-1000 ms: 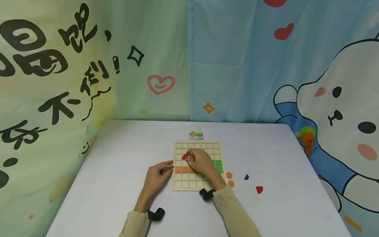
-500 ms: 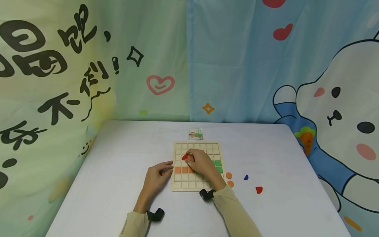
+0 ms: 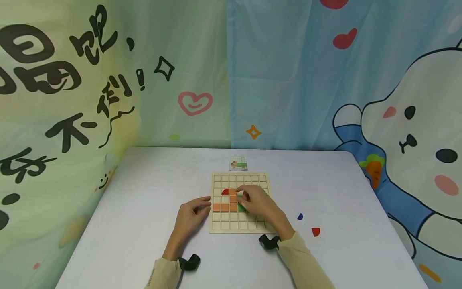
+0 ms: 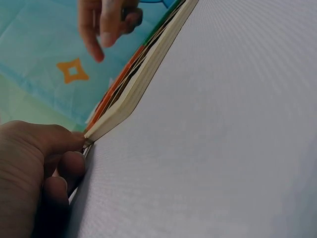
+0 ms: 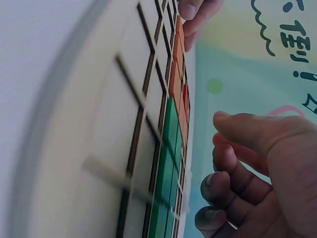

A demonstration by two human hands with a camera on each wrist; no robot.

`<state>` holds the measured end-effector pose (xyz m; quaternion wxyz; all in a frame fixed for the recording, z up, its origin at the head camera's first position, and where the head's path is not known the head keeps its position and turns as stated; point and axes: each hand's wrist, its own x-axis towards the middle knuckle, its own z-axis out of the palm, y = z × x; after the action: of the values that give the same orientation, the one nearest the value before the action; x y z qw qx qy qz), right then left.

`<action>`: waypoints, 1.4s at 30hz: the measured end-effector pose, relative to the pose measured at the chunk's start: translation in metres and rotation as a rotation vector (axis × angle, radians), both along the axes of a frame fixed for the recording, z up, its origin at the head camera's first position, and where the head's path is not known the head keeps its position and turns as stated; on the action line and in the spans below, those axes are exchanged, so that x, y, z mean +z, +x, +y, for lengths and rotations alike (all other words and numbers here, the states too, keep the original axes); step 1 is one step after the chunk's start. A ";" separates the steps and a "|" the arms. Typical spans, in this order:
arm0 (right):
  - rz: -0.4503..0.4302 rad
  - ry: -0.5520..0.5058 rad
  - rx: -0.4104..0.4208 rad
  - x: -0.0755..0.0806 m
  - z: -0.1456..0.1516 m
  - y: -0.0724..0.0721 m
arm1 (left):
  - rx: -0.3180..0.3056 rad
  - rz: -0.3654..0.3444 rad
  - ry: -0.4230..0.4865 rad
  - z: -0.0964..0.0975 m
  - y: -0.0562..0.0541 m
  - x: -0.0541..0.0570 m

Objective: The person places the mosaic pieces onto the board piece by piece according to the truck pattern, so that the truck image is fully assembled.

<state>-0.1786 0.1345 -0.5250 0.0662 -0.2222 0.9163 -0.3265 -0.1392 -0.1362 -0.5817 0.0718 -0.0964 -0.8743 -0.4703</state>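
A pale wooden grid board (image 3: 221,226) lies flat on the white table. The left hand (image 3: 193,212) touches the board's left edge, and in the left wrist view a digit (image 4: 59,138) meets that edge. My right hand (image 3: 257,200) hovers over the board's middle. In the right wrist view its thumb (image 5: 247,128) and fingers stand apart, nothing between them. Just left of it, a red rounded piece (image 3: 225,192) sits in a cell beside orange squares (image 3: 233,199). More orange squares (image 3: 220,207) form a row. Green squares (image 5: 166,148) are largely behind the right hand in the head view.
A small picture card (image 3: 238,163) lies beyond the board. To the right are a blue piece (image 3: 300,216) and a red piece (image 3: 315,232). Black wrist cameras (image 3: 268,242) sit on both wrists. A printed curtain (image 3: 180,120) hangs behind the table.
The right hand has let go of the red rounded piece, which now lies in a cell, and has moved right. The right arm now covers the orange discs. The left hand stays put.
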 end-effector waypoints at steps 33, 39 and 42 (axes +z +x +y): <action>0.083 0.097 -0.365 -0.010 0.164 0.108 | -0.011 0.004 0.010 0.001 -0.001 -0.003; 0.088 0.127 -0.411 -0.016 0.177 0.120 | -0.007 0.004 0.003 0.001 0.000 -0.001; 0.067 0.160 -0.433 -0.017 0.182 0.123 | -0.006 -0.001 0.001 0.000 -0.001 0.000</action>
<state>-0.0559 0.3164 -0.5420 -0.0183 -0.0253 0.9673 -0.2516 -0.1401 -0.1359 -0.5818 0.0702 -0.0988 -0.8737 -0.4711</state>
